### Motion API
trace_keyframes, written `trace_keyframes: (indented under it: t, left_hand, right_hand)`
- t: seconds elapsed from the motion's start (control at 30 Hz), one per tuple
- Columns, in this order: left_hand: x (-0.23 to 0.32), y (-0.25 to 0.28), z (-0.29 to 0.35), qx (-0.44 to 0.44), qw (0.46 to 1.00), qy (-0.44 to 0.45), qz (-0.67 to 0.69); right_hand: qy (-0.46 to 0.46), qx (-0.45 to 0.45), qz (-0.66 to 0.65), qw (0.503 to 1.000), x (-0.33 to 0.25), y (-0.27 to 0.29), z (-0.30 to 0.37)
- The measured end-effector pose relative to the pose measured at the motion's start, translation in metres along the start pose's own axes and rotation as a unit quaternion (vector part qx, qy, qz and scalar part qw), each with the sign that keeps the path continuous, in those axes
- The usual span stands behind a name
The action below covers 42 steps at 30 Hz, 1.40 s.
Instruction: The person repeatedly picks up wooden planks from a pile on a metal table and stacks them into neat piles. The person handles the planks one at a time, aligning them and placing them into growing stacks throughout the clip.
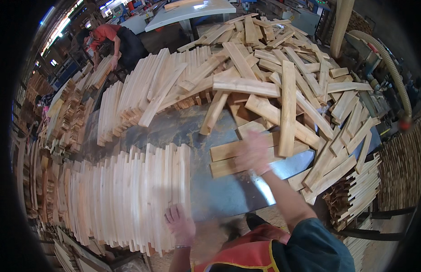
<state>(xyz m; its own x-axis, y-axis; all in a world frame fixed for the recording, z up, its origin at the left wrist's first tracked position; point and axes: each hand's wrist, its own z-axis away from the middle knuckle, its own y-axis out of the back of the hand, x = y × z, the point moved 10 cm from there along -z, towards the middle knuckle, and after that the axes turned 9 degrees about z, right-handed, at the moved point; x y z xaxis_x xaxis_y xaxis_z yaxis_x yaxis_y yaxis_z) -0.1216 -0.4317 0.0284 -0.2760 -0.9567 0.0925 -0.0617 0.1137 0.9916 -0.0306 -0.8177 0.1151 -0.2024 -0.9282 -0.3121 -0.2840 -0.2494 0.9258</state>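
Observation:
My left hand [179, 225] rests at the near right end of a row of wooden slats [128, 195] packed side by side on the table. Its fingers lie stretched over the slat tops. Blurred by motion, my right hand [253, 153] is over two pale boards [223, 161] that lie side by side. Its fingers are smeared, so I cannot tell whether it grips them. Against the far end of these boards leans a longer board [287, 109] from the jumbled heap of boards [265, 68].
Behind the row stands a second row of slats [138, 86] on the metal table [215, 204]. At the far left a co-worker [115, 43] in red handles boards. Stacked slats [353, 195] stand at the right, below a hanging hose [391, 68].

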Motion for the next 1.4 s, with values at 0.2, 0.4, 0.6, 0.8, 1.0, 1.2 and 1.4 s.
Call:
trace_keyframes:
  t: [0.2,0.4,0.6,0.8,1.0,1.2,1.4]
  left_hand:
    - [0.097,0.010,-0.022,-0.006,0.992,-0.074,0.103]
    - [0.168,-0.016,-0.078,-0.167,0.804,0.098,0.562]
    - [0.108,-0.028,-0.066,-0.123,0.698,0.356,0.609]
    - [0.056,0.000,-0.035,-0.101,0.977,0.181,0.042]
    - [0.016,0.005,-0.028,-0.049,0.992,0.117,0.003]
    - [0.015,0.010,-0.033,-0.071,0.995,0.045,0.045]
    - [0.052,0.003,-0.010,-0.078,0.980,-0.009,0.181]
  right_hand:
    - [-0.192,0.127,0.061,0.971,0.203,0.019,0.003]
    - [-0.109,-0.142,-0.318,0.931,0.051,-0.074,0.115]
    - [-0.162,-0.125,-0.473,0.857,0.044,-0.127,0.005]
    - [-0.310,-0.232,-0.724,0.571,0.016,-0.163,-0.078]
    - [-0.347,-0.306,-0.741,0.487,-0.036,-0.093,0.046]
    - [-0.364,-0.458,-0.625,0.517,-0.042,-0.116,0.285]
    - [-0.331,-0.415,-0.654,0.539,-0.065,-0.124,0.355]
